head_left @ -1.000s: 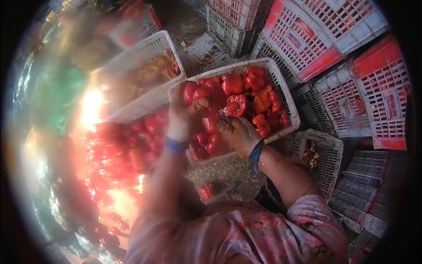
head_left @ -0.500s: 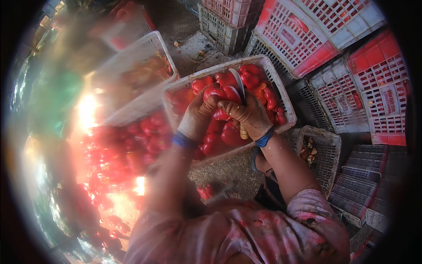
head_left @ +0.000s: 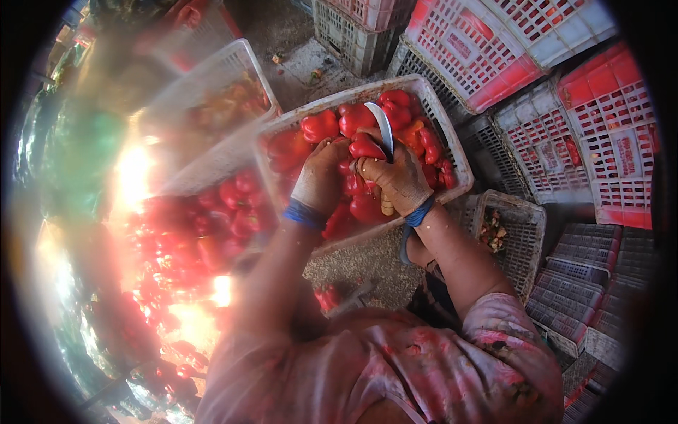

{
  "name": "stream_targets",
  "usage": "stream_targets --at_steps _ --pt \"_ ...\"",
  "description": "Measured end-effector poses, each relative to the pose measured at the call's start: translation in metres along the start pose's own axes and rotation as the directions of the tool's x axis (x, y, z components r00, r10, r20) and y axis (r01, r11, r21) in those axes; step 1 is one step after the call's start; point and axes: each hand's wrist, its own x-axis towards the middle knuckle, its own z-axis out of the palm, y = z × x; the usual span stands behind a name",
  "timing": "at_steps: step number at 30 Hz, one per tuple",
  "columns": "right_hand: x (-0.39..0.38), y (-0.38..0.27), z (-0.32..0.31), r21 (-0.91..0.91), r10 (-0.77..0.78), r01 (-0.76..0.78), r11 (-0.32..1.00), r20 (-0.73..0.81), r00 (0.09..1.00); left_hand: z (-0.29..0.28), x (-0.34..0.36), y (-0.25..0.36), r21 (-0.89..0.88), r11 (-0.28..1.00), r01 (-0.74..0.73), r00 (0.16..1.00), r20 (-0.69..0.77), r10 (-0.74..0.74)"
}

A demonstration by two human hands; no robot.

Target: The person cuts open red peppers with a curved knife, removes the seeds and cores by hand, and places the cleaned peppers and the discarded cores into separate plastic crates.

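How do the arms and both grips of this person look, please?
The left grip and right grip seem to wear thin, stained gloves, whitish toward the wrists. A blue band shows at each wrist. Both forearms are bare. The right sleeve is short, pale pink with reddish and dark patches; haze blurs the left side.

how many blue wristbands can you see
2: the left wristband around the wrist of the left hand, and the right wristband around that of the right hand.
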Motion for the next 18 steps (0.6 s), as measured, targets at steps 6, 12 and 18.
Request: stream_targets --at_steps 6,12,18 --pt "0.010 0.015 -0.018 0.586 0.478 -0.521 0.621 0.244 0.844 0.001 0.000 0.010 0.068 0.990 -0.126 0.992 0.041 0.123" --pt "0.023 0.063 -0.033 0.746 0.410 -0.666 0.006 0.606 0.682 0.001 0.005 0.035 -0.429 0.855 0.293 0.956 0.102 -0.277" --pt "0.011 0.006 -0.015 0.740 0.577 -0.390 0.548 0.004 0.817 0.011 0.005 0.059 -0.105 0.974 0.201 0.980 0.027 -0.199"
